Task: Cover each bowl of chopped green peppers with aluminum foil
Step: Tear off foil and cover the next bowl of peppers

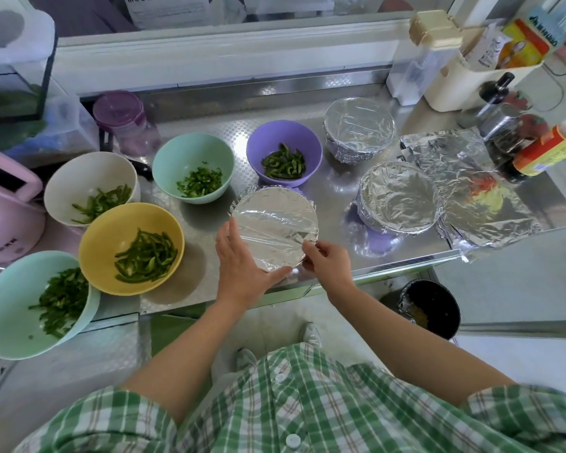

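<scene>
Landmark: the front bowl [275, 220], at the near edge of the steel counter [334, 178]; every place below is told from it.
Done: two bowls are fully wrapped, the near covered bowl [399, 196] to its right and the far covered bowl [358, 129] behind and to the right.
In hand: the foil [309, 237] lies flat over the front bowl's mouth and is folded down the sides. I judge only the near rim needs tucking.
Left to do: five bowls stand open, so I reckon I am under halfway.
Left hand [242, 266]: my fingers lie nearly straight against the near-left side, pressing the foil in, thumb up along the rim.
Right hand [327, 259]: my fingers are curled, pinching the foil's edge at the near-right rim.
Purple bowl [262, 138]: just behind; a small heap of pepper strips.
Small mint bowl [174, 155]: behind and left; finer chopped pepper.
White bowl [76, 174]: further left; a few long strips.
Yellow bowl [108, 233]: directly left; a fuller heap of strips.
Large mint bowl [7, 308]: far left and nearer me; chopped pepper up one side.
Covered bowls' contents: hidden under foil, so I cannot tell.
Spare foil sheets [464, 178]: flat on the counter, far right, past the near covered bowl.
</scene>
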`<state>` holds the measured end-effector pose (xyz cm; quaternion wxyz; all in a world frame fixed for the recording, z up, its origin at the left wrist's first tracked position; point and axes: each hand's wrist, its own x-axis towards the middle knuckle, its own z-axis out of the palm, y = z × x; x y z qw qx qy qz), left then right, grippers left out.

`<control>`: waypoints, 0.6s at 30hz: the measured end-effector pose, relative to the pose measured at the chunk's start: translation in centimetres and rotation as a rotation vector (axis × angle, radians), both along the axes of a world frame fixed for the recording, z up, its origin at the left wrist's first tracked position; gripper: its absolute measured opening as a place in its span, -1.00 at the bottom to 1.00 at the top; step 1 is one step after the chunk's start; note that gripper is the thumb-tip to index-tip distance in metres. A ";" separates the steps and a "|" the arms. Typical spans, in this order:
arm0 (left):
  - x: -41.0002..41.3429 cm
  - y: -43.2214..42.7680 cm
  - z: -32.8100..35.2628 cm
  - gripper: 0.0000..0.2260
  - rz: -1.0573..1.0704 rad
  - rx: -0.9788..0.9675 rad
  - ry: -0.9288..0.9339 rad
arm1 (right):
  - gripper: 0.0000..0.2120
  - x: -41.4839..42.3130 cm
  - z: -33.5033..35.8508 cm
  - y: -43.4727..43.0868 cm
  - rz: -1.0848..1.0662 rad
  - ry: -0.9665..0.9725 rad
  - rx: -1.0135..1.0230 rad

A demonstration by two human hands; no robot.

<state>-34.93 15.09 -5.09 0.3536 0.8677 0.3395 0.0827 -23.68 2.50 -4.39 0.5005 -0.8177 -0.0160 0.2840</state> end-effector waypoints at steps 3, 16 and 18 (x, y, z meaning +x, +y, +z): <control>-0.2 0.1 0.0 0.31 -0.016 -0.067 -0.015 | -0.79 0.6 0.0 0.1 0.056 -0.019 -0.039; 0.2 1.9 0.2 -0.31 0.257 0.097 -0.097 | -0.76 3.8 0.2 -0.1 0.342 -0.082 -0.188; 1.2 2.8 0.4 -0.28 0.114 0.184 -0.084 | -0.81 4.1 0.3 -0.1 0.367 -0.078 -0.182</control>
